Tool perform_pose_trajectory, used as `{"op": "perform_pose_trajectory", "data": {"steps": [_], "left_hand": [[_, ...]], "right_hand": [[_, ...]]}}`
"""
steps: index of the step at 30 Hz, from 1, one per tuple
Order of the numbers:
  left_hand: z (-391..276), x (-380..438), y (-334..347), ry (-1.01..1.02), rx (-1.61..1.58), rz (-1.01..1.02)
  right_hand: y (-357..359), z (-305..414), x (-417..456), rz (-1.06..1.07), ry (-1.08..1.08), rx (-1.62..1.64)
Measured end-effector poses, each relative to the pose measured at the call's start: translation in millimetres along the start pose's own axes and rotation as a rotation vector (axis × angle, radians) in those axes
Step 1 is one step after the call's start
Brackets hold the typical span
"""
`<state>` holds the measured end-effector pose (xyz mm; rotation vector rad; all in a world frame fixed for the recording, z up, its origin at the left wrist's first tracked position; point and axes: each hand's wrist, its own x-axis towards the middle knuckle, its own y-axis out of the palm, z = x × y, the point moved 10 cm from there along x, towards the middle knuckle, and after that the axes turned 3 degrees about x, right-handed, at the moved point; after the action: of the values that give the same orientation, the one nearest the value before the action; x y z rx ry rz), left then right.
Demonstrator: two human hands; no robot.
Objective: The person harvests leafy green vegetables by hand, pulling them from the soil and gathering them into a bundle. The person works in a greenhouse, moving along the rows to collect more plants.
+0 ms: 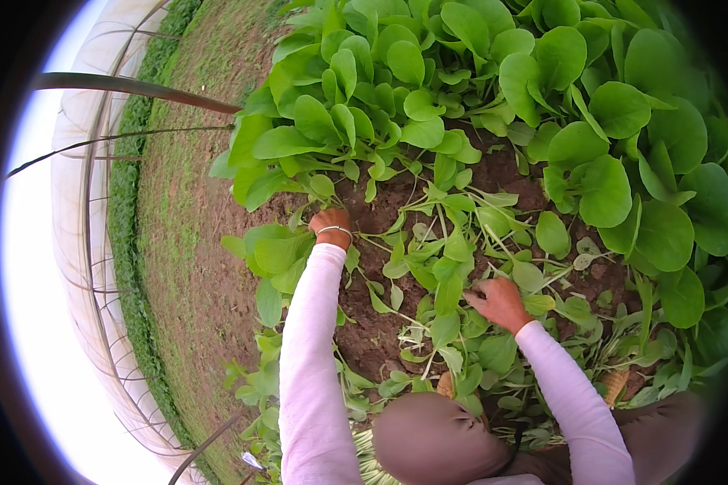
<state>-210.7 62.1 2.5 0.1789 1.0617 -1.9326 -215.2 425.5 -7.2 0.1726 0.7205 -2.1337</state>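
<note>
My left hand point(330, 227), with a metal bangle at the wrist, reaches in at the bed's left edge among the stems of leafy green plants. Its fingers are mostly hidden, so a grip on a stem cannot be made out. Broad green leaves point(276, 254) spread just left of that wrist. Lower and to the right, my right hand point(500, 303) is low over loose, uprooted-looking greens point(449, 279), fingers curled and pointing left. Whether a leaf or stem is pinched there is unclear. Brown soil point(370, 327) shows between the hands.
Dense upright leafy plants point(406, 63) fill the bed ahead and to the right. My bent knee point(437, 436) is close below, beside pale bundled stems point(370, 458). A pole point(139, 90) and a plastic-covered tunnel point(76, 200) stand to the left, beyond a dirt strip point(188, 230).
</note>
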Motion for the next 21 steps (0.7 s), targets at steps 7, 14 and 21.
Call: {"op": "perform_pose_trajectory", "data": {"steps": [7, 14, 21], "left_hand": [[18.0, -72.5, -65.4, 0.159, 0.003, -0.089], [-26.7, -152.6, -28.3, 0.388, -0.110, -0.585], [-34.2, -261.4, -120.9, 0.483, -0.434, -0.822]], "right_hand": [[0.9, -9.5, -2.2, 0.003, 0.019, -0.017], [16.5, -1.2, -2.6, 0.199, 0.070, 0.238], [-44.2, 70.4, 5.0, 0.216, -0.136, 0.750]]}}
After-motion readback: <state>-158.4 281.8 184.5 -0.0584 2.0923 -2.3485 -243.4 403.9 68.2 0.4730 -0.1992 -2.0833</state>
